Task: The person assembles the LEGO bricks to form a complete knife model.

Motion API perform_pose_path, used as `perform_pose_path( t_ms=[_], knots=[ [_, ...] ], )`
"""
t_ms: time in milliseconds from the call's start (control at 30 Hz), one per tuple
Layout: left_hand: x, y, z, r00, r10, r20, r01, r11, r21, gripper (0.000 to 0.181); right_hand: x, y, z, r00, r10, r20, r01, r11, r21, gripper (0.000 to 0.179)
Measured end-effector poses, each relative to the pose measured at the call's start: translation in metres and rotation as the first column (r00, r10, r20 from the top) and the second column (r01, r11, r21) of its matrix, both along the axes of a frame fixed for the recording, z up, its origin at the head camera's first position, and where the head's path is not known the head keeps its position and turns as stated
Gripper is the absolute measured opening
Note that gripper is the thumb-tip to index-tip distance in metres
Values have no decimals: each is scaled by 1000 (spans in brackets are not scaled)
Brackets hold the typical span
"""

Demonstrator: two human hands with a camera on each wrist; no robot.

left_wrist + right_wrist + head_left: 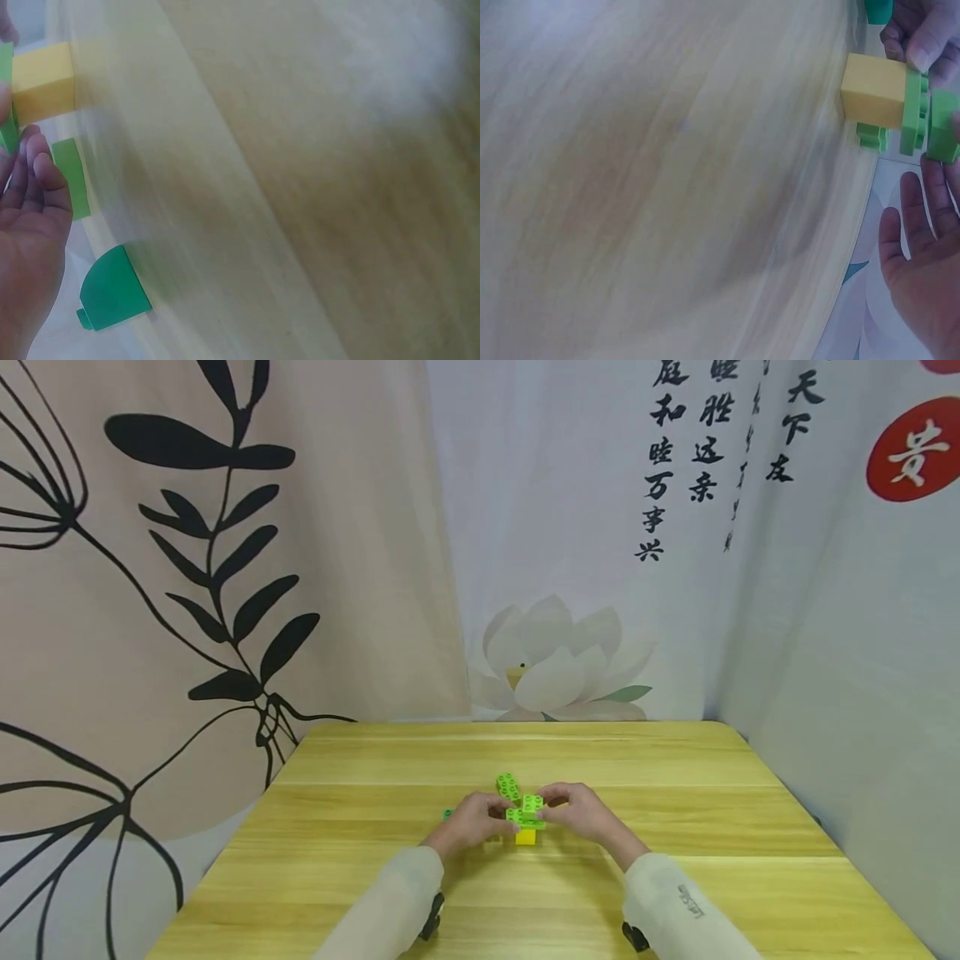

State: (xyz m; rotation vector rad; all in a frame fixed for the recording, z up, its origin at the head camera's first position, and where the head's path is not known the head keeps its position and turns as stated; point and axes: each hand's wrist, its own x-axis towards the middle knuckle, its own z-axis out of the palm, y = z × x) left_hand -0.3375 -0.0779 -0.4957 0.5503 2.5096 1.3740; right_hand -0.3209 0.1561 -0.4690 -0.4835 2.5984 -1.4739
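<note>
- Fingers of your left hand (pixel 474 818) grasp the left end of a flat green plate (pixel 910 112), with the thumb laid against it.
- Fingers of your right hand (pixel 577 808) pinch a small green block (pixel 943 127); the outer ones stretch out loosely, bearing on nothing that shows.
- Governing relation: the small block lies directly above the plate's right-hand part, to the right of your left fingertips and to the left of your right ones. Only a thin gap, if any, parts it from the studs in the right wrist view; full contact cannot be confirmed.
- Long axis of the plate: crosswise, running from your left fingertips toward your right. Your right hand is nearer the small block, your left nearer the plate's free studs.
- A yellow block (pixel 874 90) sits under the plate, below both sets of fingertips. Whether it bears on the table (pixel 637 760) you cannot verify from these views.
- A long green block (pixel 507 785) lies loose just beyond your left fingertips, its length pointing roughly away from you.
- A dark green curved block (pixel 116 289) stands apart, to the left of your left fingers.
</note>
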Motion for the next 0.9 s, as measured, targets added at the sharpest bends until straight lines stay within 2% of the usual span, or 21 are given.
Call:
perform_pose_path(
  t_ms=[200, 400, 900],
  knots=[
    [0, 1, 0, 1000, 4, 3, -4, 1000, 3, 40, -1, -4, -1, 1000, 26, -2, -26, 999, 21, 36],
    [-1, 0, 0, 1000, 7, 3, -7, 1000, -6, 44, -2, -9, -2, 998, 52, 29, -53, 998, 32, 32],
    [2, 1, 4, 1000, -2, 13, 2, 1000, 2, 46, -6, -13, -12, 1000, 17, 19, -17, 1000, -5, 33]
  ],
)
